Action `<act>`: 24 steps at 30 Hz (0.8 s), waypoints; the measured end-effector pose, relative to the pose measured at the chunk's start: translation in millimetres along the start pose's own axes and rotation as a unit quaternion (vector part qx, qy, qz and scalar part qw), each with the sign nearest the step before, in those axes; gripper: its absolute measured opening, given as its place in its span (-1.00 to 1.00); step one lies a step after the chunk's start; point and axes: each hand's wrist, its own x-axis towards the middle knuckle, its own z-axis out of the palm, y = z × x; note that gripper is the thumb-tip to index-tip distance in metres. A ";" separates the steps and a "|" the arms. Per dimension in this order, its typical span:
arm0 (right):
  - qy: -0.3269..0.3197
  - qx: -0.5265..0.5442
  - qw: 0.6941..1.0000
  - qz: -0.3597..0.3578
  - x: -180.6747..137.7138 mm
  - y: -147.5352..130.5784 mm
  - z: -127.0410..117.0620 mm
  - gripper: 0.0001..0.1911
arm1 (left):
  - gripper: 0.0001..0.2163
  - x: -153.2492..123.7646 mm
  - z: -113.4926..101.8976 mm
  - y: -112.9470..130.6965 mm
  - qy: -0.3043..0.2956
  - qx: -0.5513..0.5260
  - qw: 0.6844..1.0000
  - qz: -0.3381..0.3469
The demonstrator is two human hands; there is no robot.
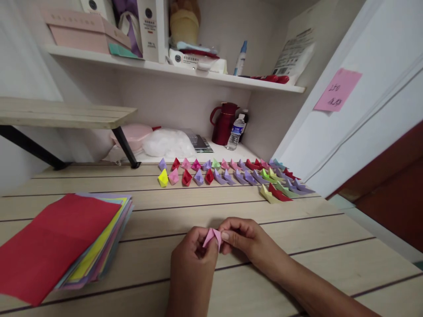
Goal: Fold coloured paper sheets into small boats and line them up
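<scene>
Between my hands is a small piece of folded pink paper, held just above the wooden table. My left hand is closed around its left and lower side, thumb pressed against the front. The thumb and fingers of my right hand pinch its right edge. Part of the fold is hidden behind my fingers. Beyond my hands stand rows of small folded paper boats in several colours, among them a yellow boat and a red boat.
At the left lies a stack of coloured paper with a red sheet on top. A raised wooden stand has a black leg on the table. Behind the boats are a dark red jug, a water bottle and a white plastic bag.
</scene>
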 end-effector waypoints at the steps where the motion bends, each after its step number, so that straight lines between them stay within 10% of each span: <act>1: 0.009 -0.002 1.000 -0.008 -0.9 0.0 0.9 -0.64 | -0.88 0.9 -1.0 -0.8 0.002 0.008 1.000 0.002; 15: 0.043 -0.040 0.995 -0.079 -11.0 -1.3 18.4 -0.75 | -0.91 -6.6 -0.3 -6.1 0.057 0.153 0.971 0.176; 24: 0.019 -0.032 0.994 -0.105 -11.3 -4.1 18.7 -0.72 | -0.94 -2.4 3.0 -9.5 0.022 0.097 0.990 0.099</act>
